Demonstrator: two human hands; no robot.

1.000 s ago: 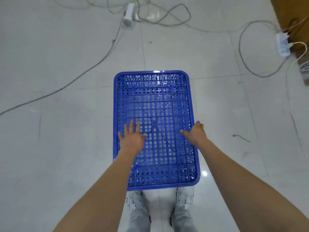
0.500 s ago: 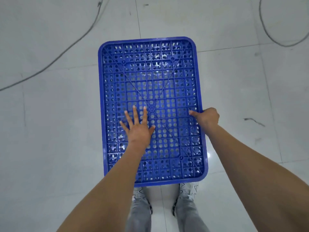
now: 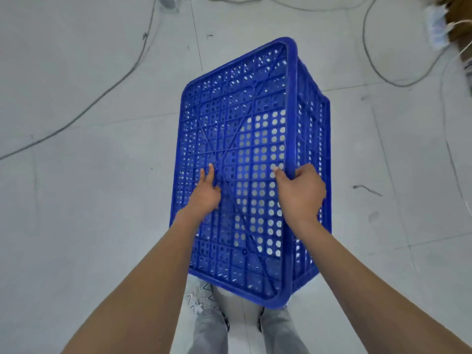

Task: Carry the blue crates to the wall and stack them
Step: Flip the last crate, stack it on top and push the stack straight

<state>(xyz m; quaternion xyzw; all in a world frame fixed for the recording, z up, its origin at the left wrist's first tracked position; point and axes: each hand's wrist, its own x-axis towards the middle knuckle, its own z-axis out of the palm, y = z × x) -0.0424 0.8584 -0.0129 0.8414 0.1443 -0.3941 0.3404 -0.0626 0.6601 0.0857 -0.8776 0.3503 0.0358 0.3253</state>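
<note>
I see the blue crate (image 3: 245, 159) in the middle of the frame, upside down and tipped up on one side, and it looks like hard, stiff plastic full of small round holes, so I think it is light and will not bend or break. My right hand (image 3: 300, 194) is closed around the thick smooth rim on the right edge, while my left hand (image 3: 205, 194) lies open and flat on the holey bottom. I would hold it by the two long rims, above the smooth gray floor tiles (image 3: 84, 200) and loose cables (image 3: 102, 93).
</note>
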